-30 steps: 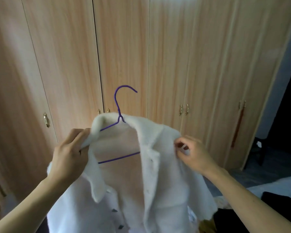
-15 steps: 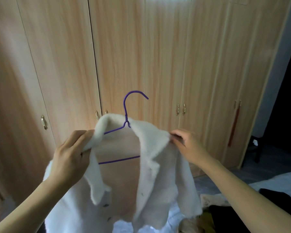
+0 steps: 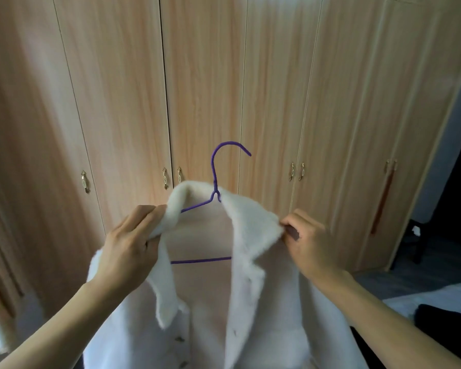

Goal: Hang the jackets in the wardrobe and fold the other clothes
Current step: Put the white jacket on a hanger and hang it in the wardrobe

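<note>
Jacket: white fleecy jacket (image 3: 250, 302) held up at chest height in front of the wardrobe (image 3: 202, 89), front open, collar draped over a purple wire hanger (image 3: 215, 193); hook stands upright above the collar.
Left hand: left hand (image 3: 129, 251) grips the left shoulder and collar, fingers curled round the fabric.
Right hand: right hand (image 3: 308, 246) pinches the right shoulder edge between thumb and fingertips.
Wardrobe: all doors in view closed; handles (image 3: 165, 179) just behind the collar.
Bed: corner (image 3: 437, 302) at lower right, a dark garment (image 3: 447, 318) lying on it.
Step, judged: seating the shoulders on the hanger; hanging not yet done.
Risk: both hands occupied, doors closed; freeing one to open a door may let the heavy fleece slide off the thin, slick wire.
Risk: right shoulder looks only lightly caught; a loose pinch could drop that side.
</note>
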The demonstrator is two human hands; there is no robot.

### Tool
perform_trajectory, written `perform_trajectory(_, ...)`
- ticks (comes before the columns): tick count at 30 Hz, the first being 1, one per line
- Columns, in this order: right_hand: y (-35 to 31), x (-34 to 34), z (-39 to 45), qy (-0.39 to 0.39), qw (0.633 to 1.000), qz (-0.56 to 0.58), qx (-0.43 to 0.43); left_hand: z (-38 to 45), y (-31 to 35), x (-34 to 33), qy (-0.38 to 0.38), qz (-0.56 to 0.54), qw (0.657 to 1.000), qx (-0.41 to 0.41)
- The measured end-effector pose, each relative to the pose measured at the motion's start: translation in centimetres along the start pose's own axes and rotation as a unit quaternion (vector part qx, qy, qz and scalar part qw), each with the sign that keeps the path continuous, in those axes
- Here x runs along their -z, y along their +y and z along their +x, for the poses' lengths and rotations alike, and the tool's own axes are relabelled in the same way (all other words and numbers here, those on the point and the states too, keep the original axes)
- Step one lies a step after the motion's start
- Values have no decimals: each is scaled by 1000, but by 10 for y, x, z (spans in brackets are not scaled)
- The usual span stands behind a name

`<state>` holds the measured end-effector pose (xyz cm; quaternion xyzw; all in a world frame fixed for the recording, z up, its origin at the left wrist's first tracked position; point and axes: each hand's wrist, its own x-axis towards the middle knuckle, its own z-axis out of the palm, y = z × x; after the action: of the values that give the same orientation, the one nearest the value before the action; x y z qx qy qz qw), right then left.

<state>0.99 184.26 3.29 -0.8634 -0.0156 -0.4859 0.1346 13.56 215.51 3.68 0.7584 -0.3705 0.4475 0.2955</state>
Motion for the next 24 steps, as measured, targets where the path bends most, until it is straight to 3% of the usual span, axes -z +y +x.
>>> perform_trajectory(5,4,24,23,-135,983,69,-102,-7,10,-3,-31,-5,999,-10)
perform_trajectory(9,-28,39,19,-99,990,105,14,-7,21,-4,-38,-14,999,-26)
perform_trajectory(12,-39,34,18,-185,976,112,34,-4,28,-6,-36,-14,998,-46)
perform_trajectory(16,-31,34,21,-240,959,148,27,-5,26,-7,-31,-23,999,-32)
perform_trajectory(18,-28,30,19,-236,961,139,27,-8,26,-6,-31,-32,999,-27)
perform_trajectory(24,-31,-1,9,-92,991,94,-14,-13,37,-11,-42,-65,996,-46)
